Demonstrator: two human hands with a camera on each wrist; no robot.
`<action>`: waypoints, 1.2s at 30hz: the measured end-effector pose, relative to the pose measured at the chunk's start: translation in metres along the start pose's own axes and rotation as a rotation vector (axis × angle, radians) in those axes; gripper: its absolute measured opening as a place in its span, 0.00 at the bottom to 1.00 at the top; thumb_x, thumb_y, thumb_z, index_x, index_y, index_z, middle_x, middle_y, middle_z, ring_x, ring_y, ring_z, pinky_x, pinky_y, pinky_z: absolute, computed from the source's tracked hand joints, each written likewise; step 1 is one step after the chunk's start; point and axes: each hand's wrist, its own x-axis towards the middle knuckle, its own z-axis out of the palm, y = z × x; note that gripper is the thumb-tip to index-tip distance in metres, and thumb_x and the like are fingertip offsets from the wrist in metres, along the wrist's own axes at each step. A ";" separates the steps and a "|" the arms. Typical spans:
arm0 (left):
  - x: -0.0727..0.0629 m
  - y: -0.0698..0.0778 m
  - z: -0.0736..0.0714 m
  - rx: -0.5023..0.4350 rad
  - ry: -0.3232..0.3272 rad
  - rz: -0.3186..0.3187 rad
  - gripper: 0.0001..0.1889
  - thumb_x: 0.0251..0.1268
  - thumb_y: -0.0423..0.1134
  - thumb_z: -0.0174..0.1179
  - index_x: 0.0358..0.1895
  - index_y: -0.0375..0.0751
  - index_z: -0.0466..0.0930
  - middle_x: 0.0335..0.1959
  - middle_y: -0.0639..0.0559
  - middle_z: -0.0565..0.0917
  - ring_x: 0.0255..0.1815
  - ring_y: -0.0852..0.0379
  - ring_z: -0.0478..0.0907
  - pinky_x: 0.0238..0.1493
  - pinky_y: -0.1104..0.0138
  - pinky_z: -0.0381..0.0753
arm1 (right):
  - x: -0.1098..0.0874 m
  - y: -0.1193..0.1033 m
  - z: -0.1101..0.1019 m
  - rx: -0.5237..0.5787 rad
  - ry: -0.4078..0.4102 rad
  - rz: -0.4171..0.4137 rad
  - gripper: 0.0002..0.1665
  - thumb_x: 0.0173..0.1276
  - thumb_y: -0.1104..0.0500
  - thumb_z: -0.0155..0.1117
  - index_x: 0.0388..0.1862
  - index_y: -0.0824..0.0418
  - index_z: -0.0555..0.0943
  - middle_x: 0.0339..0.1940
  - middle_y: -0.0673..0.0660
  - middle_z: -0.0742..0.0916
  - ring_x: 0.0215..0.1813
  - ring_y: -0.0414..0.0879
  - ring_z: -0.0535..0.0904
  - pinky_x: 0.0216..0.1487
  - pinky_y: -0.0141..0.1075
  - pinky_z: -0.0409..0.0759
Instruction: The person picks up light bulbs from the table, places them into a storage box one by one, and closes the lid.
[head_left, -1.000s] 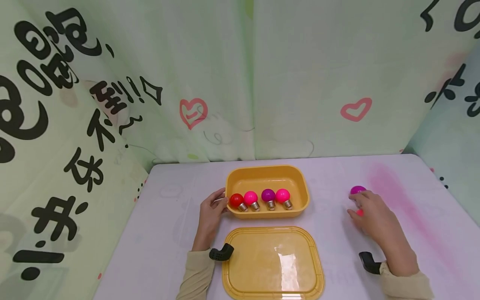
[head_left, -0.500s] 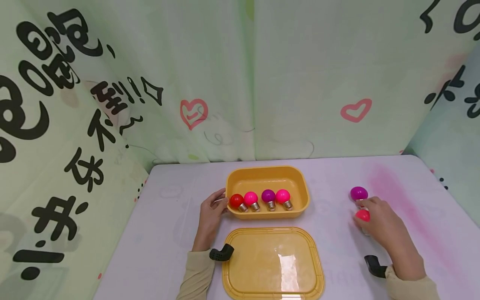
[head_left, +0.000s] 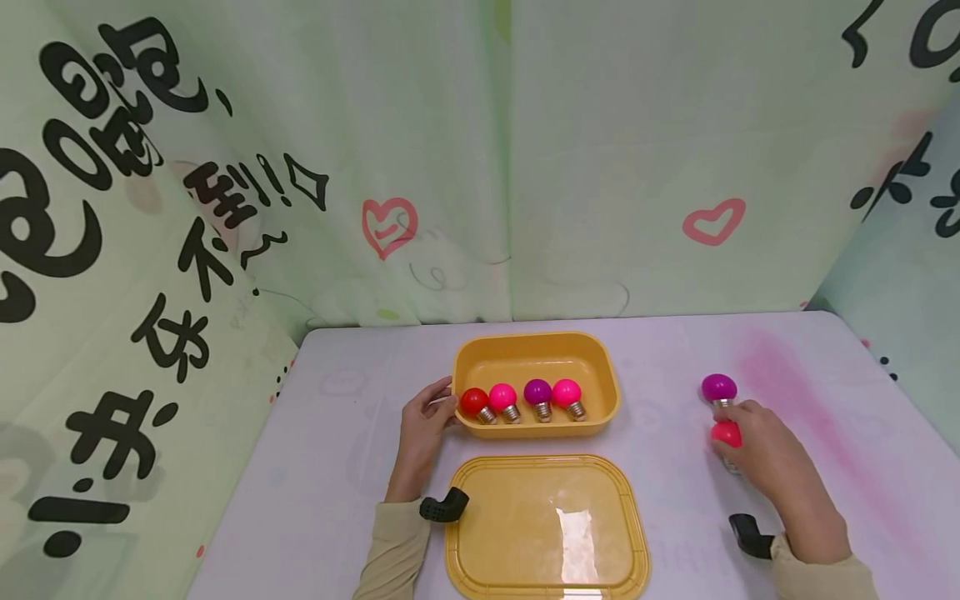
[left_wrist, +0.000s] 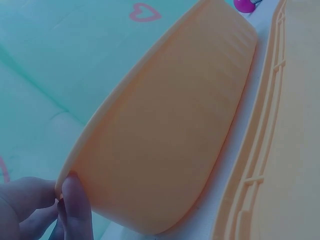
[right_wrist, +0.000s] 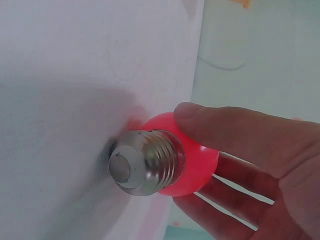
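Note:
Thumb and fingertips of my left hand [head_left: 422, 429] pinch the left rim of a yellow plastic box [head_left: 536, 350]. In the left wrist view the box wall [left_wrist: 165, 125] rises beside the thumb. The box holds a red light bulb [head_left: 473, 402], two pink ones and a purple bulb [head_left: 537, 391], their screw bases toward me. At the right, my right hand [head_left: 772, 454] pinches a pinkish-red bulb [right_wrist: 192, 172] between thumb and fingers, its metal screw base [right_wrist: 150, 162] pointing toward the wrist camera. Just beyond it on the table lies another purple bulb [head_left: 718, 386].
A yellow lid [head_left: 525, 525] lies flat in front of the box, near my left forearm. The table has a pale cloth [head_left: 345, 467]. Printed curtains [head_left: 600, 167] hang behind the table and along both sides.
My right hand has drawn back slightly toward me and to the right, baring the purple bulb and showing the pinkish-red bulb in its fingers. The left hand and box stay put.

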 end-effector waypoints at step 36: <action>0.000 0.002 0.000 -0.002 0.004 -0.021 0.20 0.70 0.34 0.60 0.64 0.43 0.77 0.55 0.42 0.77 0.46 0.53 0.80 0.44 0.71 0.85 | 0.029 -0.074 -0.007 0.035 0.061 -0.113 0.23 0.54 0.65 0.77 0.49 0.73 0.83 0.47 0.69 0.83 0.50 0.65 0.79 0.48 0.57 0.84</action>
